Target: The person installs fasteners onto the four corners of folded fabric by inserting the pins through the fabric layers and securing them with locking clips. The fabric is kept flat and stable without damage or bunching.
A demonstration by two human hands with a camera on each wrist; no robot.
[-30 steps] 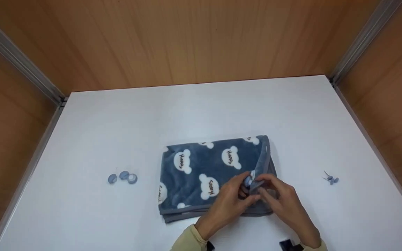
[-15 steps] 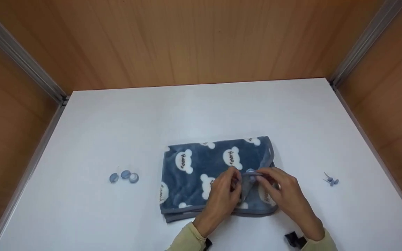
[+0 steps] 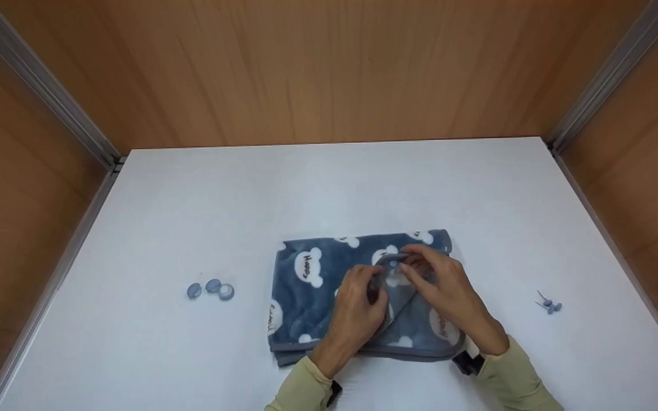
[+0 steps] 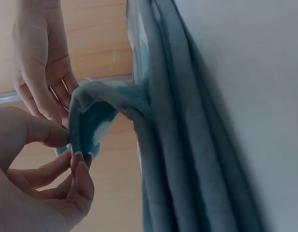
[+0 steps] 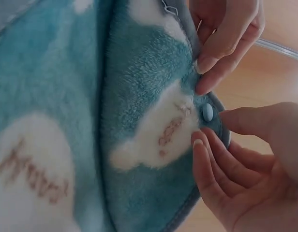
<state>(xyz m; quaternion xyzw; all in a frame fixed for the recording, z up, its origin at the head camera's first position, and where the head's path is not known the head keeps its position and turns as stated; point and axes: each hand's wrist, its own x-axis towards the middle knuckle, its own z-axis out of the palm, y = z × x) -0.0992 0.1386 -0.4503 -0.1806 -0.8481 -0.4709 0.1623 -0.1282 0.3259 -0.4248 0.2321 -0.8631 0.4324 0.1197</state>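
Raised toward the blanket's (image 3: 313, 305) far edge since the earlier head frame, its corner (image 3: 402, 292) has moved along with both hands. From the head view, we see three round caps (image 3: 213, 286) left of the blanket and three pins (image 3: 548, 303) right of it. Left hand (image 3: 354, 305) and right hand (image 3: 449, 288) both grip the corner. From the left wrist, we get what the head view hides: left thumb and fingers pinching the blanket's trim (image 4: 168, 96), clear of the stacked folds. From the right wrist, we find a small oval button (image 5: 208, 112) on the corner, beside the right thumb. We judge a fastener is being fitted there; the next move would call for steady cloth and a firm press — whether a cap backs it, we cannot tell.
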